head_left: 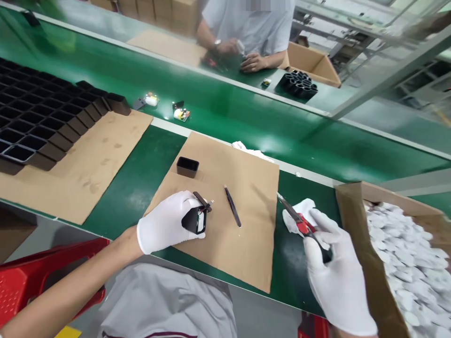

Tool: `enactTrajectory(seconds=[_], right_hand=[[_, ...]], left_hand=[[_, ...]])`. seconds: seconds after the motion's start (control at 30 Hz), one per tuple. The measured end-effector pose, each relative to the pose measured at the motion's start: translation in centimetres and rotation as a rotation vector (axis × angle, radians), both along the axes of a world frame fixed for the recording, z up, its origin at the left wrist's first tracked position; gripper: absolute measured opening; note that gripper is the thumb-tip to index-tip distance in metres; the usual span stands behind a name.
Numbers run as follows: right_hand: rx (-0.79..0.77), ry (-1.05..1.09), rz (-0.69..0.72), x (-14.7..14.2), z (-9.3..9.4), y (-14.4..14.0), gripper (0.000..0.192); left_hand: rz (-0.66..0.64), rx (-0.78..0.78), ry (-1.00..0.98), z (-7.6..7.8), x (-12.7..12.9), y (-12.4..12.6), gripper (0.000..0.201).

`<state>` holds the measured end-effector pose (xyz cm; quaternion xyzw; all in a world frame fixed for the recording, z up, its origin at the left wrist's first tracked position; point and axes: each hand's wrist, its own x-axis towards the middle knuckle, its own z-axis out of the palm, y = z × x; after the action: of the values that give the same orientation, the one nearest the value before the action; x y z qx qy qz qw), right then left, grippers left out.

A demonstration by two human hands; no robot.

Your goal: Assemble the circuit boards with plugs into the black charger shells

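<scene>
My left hand [172,221], in a white glove, grips a small black plastic housing [192,220] over the cardboard sheet. Something white shows inside its opening, and a dark end piece with two metal prongs [203,201] sits tilted at its upper edge. My right hand [334,267], also gloved, is closed around a slim red-and-black tool [303,226] with a long pointed metal end; its exact kind I cannot make out. A crumpled white cloth [292,220] lies beneath the tool. Between my hands, black tweezers [232,206] lie on the cardboard sheet [250,253].
One open black case [187,168] stands on the cardboard's far left. Rows of black cases [42,117] fill the left side. Small circuit boards [182,114] lie on the green belt [218,101]. A box [366,244] of white pieces stands right. Another person [250,33] works opposite.
</scene>
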<state>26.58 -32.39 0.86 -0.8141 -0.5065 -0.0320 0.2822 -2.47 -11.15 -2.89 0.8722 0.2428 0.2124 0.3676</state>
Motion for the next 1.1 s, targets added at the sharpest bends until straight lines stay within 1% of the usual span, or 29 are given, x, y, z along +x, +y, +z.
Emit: enactTrajectory(seconds=[0.07,0.17,0.2,0.27,0.33,0.43,0.53,0.7,0.77,0.87,0.97,1.0,1.07,1.1], right_hand=[[-0.031,0.141,0.127,-1.6,0.8,0.3,0.008],[-0.073,0.251,0.315,-3.9,1.1,1.1,0.012],[-0.091,0.272,0.357,-4.5,1.1,1.4,0.013],[-0.131,0.293,0.395,-5.5,0.9,1.8,0.013],[-0.176,0.301,0.407,-6.0,0.7,2.1,0.013],[-0.225,0.290,0.433,-6.3,0.6,2.3,0.013],[-0.237,0.267,0.455,-6.5,0.6,2.4,0.012],[-0.221,0.196,0.471,-6.6,0.4,2.7,0.010],[-0.224,0.171,0.478,-6.8,0.4,2.9,0.010],[-0.241,0.168,0.467,-7.2,0.6,3.1,0.012],[-0.298,0.244,0.400,-7.7,0.9,3.5,0.014],[-0.331,0.276,0.369,-7.8,1.0,3.7,0.016],[-0.408,0.324,0.331,-7.9,1.3,4.2,0.035],[-0.438,0.337,0.336,-7.9,1.3,4.5,0.043]], left_hand=[[-0.004,0.016,0.013,0.0,-0.1,0.1,0.033],[0.004,0.009,0.050,0.1,-0.2,0.2,0.029],[0.008,0.018,0.053,0.1,-0.2,0.2,0.030],[0.017,0.048,0.041,0.0,-0.3,0.2,0.034],[0.014,0.072,0.032,-0.3,-0.3,0.2,0.035],[0.003,0.085,0.070,-0.6,-0.3,0.3,0.030],[-0.011,0.109,0.112,-0.9,-0.3,0.3,0.028],[-0.009,0.207,0.045,-1.0,-0.4,0.3,0.025],[-0.021,0.232,0.047,-0.8,-0.4,0.3,0.025],[-0.056,0.244,0.115,-0.5,-0.3,0.2,0.026],[-0.079,0.255,0.179,-0.5,-0.3,0.2,0.025],[-0.087,0.251,0.184,-0.5,-0.3,0.2,0.026],[-0.095,0.235,0.186,-0.6,-0.5,0.3,0.029],[-0.095,0.231,0.193,-0.6,-0.6,0.4,0.030]])
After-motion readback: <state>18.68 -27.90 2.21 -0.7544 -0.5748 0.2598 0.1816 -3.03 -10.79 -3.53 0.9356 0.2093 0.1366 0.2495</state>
